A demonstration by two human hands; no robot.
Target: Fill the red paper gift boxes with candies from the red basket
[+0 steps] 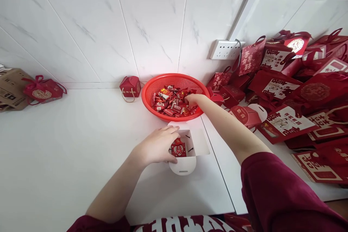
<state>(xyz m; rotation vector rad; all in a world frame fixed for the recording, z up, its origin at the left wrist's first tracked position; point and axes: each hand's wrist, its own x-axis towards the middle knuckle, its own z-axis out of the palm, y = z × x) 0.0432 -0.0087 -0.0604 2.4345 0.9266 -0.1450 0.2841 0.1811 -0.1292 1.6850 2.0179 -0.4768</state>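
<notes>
An opened candy box (201, 143) stands on the white table, its white inner flaps folded outward. Inside it lies a red packet (178, 150) with a double-happiness print. My left hand (157, 146) grips the box's left side, thumb near the front flap and fingers over the far edge. Just behind the box is a red plastic basket (152, 111) holding many small wrapped candies (170, 103). My right hand (192, 100) reaches into the basket's right part with its fingers curled down among the candies; what they hold, if anything, is hidden.
A small red box with a rope handle (130, 88) stands left of the basket. Farther left are a ribboned red box (43, 90) and a brown carton (13, 88). Many red gift bags and boxes (282, 87) are piled at right, below a wall socket strip (226, 50).
</notes>
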